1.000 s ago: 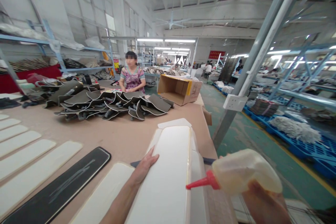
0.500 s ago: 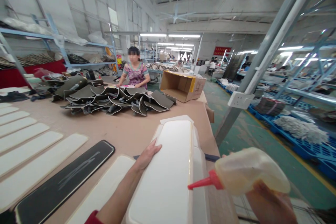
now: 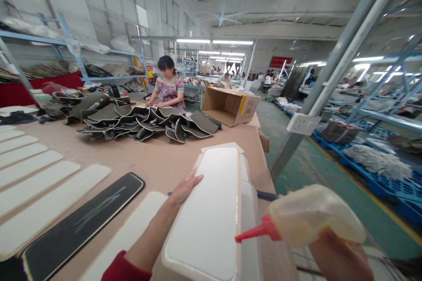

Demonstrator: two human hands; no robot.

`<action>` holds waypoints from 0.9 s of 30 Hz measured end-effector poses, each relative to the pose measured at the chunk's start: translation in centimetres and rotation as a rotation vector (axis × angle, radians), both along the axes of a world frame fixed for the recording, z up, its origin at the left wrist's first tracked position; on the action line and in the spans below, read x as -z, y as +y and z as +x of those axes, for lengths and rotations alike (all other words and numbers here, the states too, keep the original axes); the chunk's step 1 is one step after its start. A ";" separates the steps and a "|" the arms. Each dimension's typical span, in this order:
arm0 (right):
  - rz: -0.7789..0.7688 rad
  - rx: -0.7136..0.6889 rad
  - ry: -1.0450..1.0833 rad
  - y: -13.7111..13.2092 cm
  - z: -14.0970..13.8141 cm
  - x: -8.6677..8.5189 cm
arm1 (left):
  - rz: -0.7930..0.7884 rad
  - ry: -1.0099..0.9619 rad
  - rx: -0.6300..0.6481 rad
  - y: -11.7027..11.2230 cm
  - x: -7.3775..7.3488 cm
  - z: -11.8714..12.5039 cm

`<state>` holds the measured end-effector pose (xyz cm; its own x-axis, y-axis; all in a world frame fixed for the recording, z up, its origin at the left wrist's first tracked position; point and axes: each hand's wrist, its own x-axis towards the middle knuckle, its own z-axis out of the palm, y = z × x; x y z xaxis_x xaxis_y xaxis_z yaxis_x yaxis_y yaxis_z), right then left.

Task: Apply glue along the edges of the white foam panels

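Note:
In front of me a white rounded panel lies on top of a stack of similar pieces. My left hand grips its left edge, thumb on the top face, the other fingers partly hidden. My right hand is wrapped around a translucent squeeze bottle with yellowish liquid inside. The bottle is tipped sideways, and the tip of its red nozzle is at the panel's right edge. A shiny yellowish line runs along that edge beyond the nozzle. Left of my forearm lies a black rounded panel with pale streaks.
Several white panels lie in a row on the brown table. Farther back is a heap of dark, pale-edged pieces, with a seated co-worker behind it. A cardboard box and a slanted metal post stand right.
The nozzle tip has slid slightly towards me along the panel's right edge. My left hand keeps its grip. The co-worker's head and arms have shifted.

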<state>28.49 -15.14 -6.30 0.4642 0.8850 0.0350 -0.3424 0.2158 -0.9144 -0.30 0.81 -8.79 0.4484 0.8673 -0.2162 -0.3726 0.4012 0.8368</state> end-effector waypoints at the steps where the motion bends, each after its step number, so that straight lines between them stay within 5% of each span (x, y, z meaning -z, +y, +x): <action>1: -0.004 0.017 0.049 -0.1 -0.4 -0.3 | -0.002 0.002 -0.002 0.1 0.0 0.0; 10: -0.016 0.120 0.167 -0.2 -2.9 -2.4 | -0.004 0.075 -0.054 -0.1 -1.4 -0.1; 27: -0.022 0.185 0.059 -0.4 -2.5 -1.3 | -0.009 -0.003 -0.234 1.7 1.2 -1.3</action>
